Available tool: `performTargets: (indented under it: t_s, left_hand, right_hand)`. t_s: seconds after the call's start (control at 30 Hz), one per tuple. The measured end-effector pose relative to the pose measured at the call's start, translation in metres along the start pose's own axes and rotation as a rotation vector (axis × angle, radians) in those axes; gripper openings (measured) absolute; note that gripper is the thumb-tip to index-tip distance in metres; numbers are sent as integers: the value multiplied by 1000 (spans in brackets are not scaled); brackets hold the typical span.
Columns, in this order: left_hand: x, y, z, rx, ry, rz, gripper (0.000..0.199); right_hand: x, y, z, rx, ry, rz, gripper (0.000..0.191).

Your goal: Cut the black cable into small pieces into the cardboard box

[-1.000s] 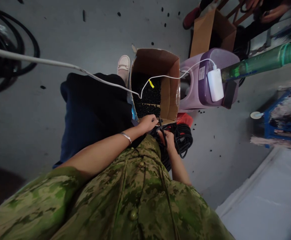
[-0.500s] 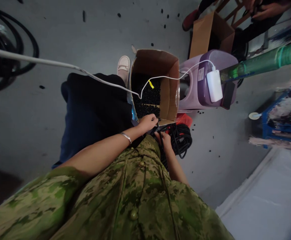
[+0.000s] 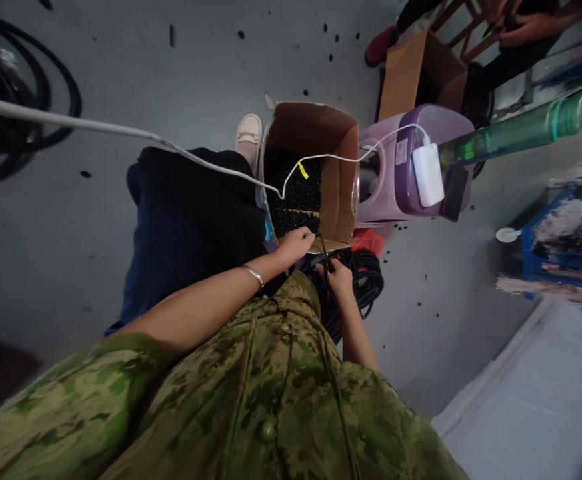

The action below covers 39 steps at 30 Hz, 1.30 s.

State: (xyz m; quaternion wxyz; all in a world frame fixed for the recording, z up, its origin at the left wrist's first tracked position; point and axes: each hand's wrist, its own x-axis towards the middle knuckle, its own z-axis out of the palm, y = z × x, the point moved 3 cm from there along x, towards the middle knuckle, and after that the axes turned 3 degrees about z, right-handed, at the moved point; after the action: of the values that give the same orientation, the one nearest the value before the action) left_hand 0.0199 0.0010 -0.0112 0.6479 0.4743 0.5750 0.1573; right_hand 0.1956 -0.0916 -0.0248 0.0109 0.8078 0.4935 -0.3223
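Observation:
At the near edge of the cardboard box (image 3: pixel 338 200), my left hand (image 3: pixel 295 245) is closed in a pinch by the end of a thin black rubber strip (image 3: pixel 323 249). The strip runs down to my right hand (image 3: pixel 339 277), whose fingers are wrapped round it. A coil of black strip (image 3: pixel 369 277) lies behind and beside my right hand. Many small black pieces (image 3: pixel 298 193) fill the bottom of the box. What my left fingertips hold is too small to make out clearly.
A white cable (image 3: pixel 211 163) with a yellow tag crosses above the box to a white power bank (image 3: pixel 428 175) on a purple plastic stool (image 3: pixel 405 163). Another person's hands (image 3: pixel 531 27) are at top right, near a second box (image 3: pixel 403 73). Black bits dot the floor.
My right hand has shifted a little to the right, away from my left hand, and more of the black strip shows between them. My left hand has stayed almost in place.

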Motion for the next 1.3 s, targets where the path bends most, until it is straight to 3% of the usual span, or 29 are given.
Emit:
performTargets:
  t_s: [0.17,0.3,0.47,0.63,0.83,1.03,1.17,1.3]
  left_hand:
    - [0,0,5,-176,-86,28,19]
    - [1,-1,10,-301,-161,55,10]
    - [0,-3,16,-414,-233,120,9]
    - [-1,2,11,-345,-213,257,14]
    - [-3,10,4,-262,-143,323,20]
    - [-7,11,7,-326,-199,304,19]
    - [-7,11,7,-377,-190,255,21]
    - [-10,18,1,-348,-173,301,19]
  right_hand:
    - [-5,0,-1,449,-40,1,39]
    - [-9,-15,-3,797,-108,25,39]
    - [-3,-43,-10,1022,-10,-12,34]
    - [5,-55,-17,1074,28,-72,29]
    - [-4,-43,-6,1056,-47,-43,30]
    - [-20,-41,10,1183,-93,-44,29]
    - [-22,-46,10,1220,-150,-122,25]
    - [-20,-45,9,1234,-173,-154,21]
